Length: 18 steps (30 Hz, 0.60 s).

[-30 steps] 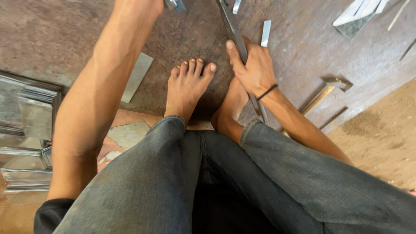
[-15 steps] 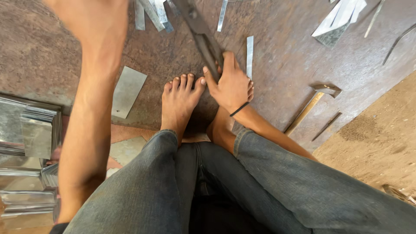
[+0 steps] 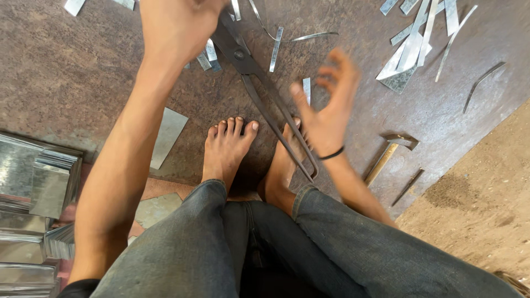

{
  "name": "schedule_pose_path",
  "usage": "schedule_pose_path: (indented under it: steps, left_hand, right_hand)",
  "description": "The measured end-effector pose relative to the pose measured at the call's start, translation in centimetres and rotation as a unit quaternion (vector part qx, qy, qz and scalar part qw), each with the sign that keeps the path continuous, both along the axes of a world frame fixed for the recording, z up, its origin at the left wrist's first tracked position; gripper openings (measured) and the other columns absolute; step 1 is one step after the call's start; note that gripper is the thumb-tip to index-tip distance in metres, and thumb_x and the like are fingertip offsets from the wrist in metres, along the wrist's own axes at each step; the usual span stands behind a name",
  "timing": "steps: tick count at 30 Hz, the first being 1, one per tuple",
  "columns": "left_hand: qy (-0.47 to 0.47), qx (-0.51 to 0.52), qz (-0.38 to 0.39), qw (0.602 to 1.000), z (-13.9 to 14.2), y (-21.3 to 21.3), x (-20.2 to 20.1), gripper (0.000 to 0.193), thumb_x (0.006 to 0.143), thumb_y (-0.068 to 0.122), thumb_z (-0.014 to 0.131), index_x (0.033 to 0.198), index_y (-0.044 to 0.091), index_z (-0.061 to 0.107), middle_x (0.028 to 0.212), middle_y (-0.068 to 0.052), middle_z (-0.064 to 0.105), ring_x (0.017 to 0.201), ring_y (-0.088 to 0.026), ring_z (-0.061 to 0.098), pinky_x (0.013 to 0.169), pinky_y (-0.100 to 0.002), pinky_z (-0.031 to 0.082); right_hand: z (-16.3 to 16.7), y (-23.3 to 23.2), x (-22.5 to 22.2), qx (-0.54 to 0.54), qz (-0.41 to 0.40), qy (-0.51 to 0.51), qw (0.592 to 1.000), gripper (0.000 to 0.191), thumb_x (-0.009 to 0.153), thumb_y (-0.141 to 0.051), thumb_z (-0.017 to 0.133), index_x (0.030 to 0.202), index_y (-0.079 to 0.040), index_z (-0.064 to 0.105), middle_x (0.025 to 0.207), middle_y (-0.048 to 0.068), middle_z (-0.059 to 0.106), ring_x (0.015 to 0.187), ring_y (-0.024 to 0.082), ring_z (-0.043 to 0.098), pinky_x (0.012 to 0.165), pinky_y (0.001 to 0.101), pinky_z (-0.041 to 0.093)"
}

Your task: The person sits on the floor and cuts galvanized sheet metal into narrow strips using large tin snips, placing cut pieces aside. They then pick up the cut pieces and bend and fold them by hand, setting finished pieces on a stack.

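Shears (image 3: pixel 259 88), large and dark, lay on the brown floor (image 3: pixel 83 77) before bare feet, handles reaching toward the right foot. Right hand (image 3: pixel 326 105) hovered just above the handles, fingers spread, blurred, holding nothing. Left hand (image 3: pixel 176 25) rested near the blades among metal strips (image 3: pixel 411 47); its grip could not be told.

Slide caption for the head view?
Seated worker's right hand open beside long metal shears on the floor, left hand at the blades.

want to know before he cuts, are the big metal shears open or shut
Shut: the long dark metal shears lie on the floor with both handles nearly together, looped ends meeting beside the right foot.
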<state>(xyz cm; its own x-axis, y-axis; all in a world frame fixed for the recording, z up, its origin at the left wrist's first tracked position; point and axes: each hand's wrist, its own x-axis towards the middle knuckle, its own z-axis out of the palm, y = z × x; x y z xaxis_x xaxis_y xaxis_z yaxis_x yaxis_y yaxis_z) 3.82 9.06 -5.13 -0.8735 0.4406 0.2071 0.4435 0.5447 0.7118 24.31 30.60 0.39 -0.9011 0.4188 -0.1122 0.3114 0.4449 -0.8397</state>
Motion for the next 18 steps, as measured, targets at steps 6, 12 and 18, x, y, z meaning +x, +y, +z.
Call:
schedule_pose_path:
  steps: [6,12,18]
  left_hand:
    - [-0.328,0.216,-0.069,0.917,5.2,-0.1,2.5,0.01,0.098,0.002,0.08,0.102,0.001,0.071,0.095,-0.005,0.076,0.083,-0.01,0.077,0.072,-0.023,0.061]
    - [-0.262,0.226,0.05,0.937,5.0,0.9,4.0,0.016,0.088,0.004,0.086,0.098,0.001,0.074,0.089,-0.005,0.077,0.08,-0.009,0.077,0.068,-0.021,0.06]
    - [-0.198,0.193,0.094,0.956,4.1,1.2,5.0,0.015,0.085,0.006,0.088,0.093,0.002,0.076,0.081,-0.004,0.076,0.073,-0.009,0.076,0.065,-0.023,0.061]
  right_hand:
    - [0.8,3.7,-3.6,-0.252,0.033,0.08,0.964,0.059,0.109,-0.009,0.08,0.151,-0.003,0.038,0.142,0.014,0.053,0.117,0.019,0.064,0.103,0.0309,0.058]
    - [1.8,2.2,-3.7,-0.242,0.033,0.104,0.964,0.023,0.114,-0.007,0.072,0.113,0.002,0.051,0.122,0.016,0.069,0.1,0.016,0.071,0.091,0.028,0.061]
    - [2.6,0.6,-2.8,-0.224,0.061,0.096,0.968,0.022,0.114,-0.009,0.066,0.106,-0.002,0.047,0.129,0.021,0.071,0.11,0.019,0.074,0.094,0.0289,0.063]
